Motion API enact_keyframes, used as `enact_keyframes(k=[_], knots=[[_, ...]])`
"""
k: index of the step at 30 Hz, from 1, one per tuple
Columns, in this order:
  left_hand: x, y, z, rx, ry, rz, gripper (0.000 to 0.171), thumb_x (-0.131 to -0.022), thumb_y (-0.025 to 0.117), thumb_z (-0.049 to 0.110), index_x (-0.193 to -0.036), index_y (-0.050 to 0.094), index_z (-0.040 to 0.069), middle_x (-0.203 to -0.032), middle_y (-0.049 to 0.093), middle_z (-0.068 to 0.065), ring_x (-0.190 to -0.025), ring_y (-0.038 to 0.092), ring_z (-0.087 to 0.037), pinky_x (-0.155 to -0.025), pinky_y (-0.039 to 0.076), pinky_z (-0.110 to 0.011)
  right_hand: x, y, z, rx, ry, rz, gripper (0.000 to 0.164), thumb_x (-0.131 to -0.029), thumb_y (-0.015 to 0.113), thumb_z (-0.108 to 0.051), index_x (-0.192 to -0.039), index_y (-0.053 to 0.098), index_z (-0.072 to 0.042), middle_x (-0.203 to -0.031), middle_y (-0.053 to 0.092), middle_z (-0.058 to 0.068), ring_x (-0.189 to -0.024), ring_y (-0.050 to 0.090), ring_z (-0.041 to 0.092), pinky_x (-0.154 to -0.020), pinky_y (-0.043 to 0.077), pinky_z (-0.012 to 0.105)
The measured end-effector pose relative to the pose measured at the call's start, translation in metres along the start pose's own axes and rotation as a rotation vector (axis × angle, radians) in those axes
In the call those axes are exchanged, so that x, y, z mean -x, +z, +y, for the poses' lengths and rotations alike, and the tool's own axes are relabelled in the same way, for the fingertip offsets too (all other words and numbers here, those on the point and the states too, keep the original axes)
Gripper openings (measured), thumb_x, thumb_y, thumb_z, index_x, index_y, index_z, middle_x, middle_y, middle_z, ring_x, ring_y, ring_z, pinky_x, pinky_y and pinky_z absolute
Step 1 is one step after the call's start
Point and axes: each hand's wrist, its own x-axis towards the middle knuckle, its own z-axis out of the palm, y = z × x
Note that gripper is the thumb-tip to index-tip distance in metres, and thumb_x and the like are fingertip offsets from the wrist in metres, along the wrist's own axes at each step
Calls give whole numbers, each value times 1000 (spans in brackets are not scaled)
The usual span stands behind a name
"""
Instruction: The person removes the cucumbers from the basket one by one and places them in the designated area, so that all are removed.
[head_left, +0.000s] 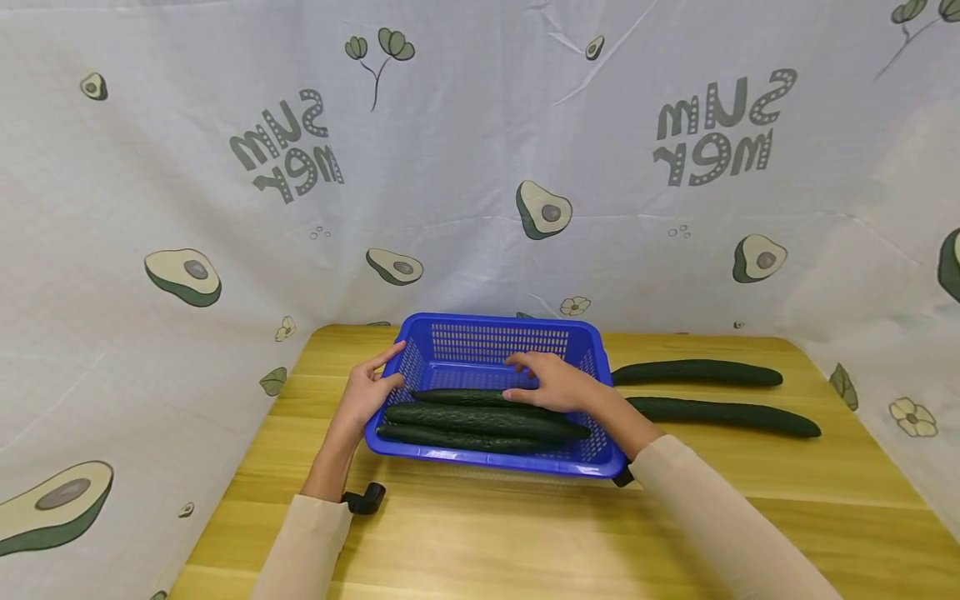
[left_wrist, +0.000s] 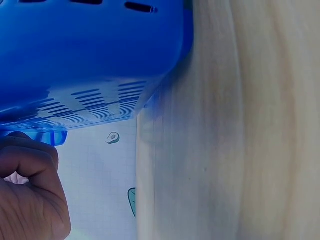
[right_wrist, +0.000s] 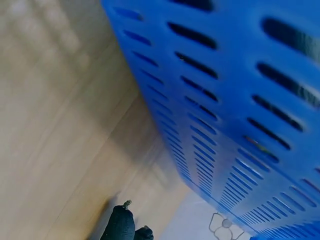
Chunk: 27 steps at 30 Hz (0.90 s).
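Observation:
A blue plastic basket (head_left: 487, 459) with slotted walls stands on the wooden table, holding three long dark-green cucumbers (head_left: 472, 418) laid side by side along its near part. At the basket's left end, my left hand (head_left: 364, 395) grips the rim, index finger stretched along it and thumb toward the inside. Fingers curl near the rim in the left wrist view. My right hand (head_left: 553, 383) reaches over the right end into the basket. Its thumb is at the farthest cucumber (head_left: 457, 397) inside, and its loosely bent fingers are spread apart from the thumb.
Two more cucumbers, a far one (head_left: 697, 372) and a nearer one (head_left: 727, 417), lie on the table (head_left: 450, 533) right of the basket, partly behind the right forearm. A white cloth (head_left: 465, 167) printed with avocados hangs behind the table. Black straps circle both wrists.

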Motion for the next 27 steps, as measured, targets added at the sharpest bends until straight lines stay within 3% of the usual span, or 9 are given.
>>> enact_keyframes(k=[10, 18, 23, 27], knots=[[-1, -1, 1, 1, -20, -3, 66, -92, 64, 2, -150, 55, 30, -93, 76, -23, -58, 62, -15, -54, 52, -26, -1, 2, -2, 39, 65, -171, 64, -102, 58, -50, -150, 49, -7, -135, 67, 20, -125, 64, 38, -104, 50, 57], [12, 1, 22, 5, -33, -19, 65, -91, 63, -1, -151, 55, 22, -106, 73, -33, -67, 68, -24, -56, 55, -27, -2, 2, -5, 45, 78, -172, 60, -101, 60, -48, -146, 55, -9, -138, 62, 18, -126, 63, 35, -104, 50, 55], [16, 2, 26, 15, -22, -28, 66, -91, 63, 0, -153, 53, 20, -93, 76, -24, -62, 67, -19, -55, 55, -28, -2, 3, -5, 77, 51, -157, 50, -100, 63, -45, -135, 64, -9, -130, 64, 15, -121, 62, 34, -102, 51, 53], [16, 2, 27, 12, -27, -27, 67, -90, 63, -1, -152, 53, 21, -83, 76, -16, -59, 65, -17, -54, 55, -28, -1, 3, -5, 64, 56, -168, 44, -102, 63, -41, -134, 63, -11, -132, 67, 14, -126, 62, 34, -103, 51, 53]])
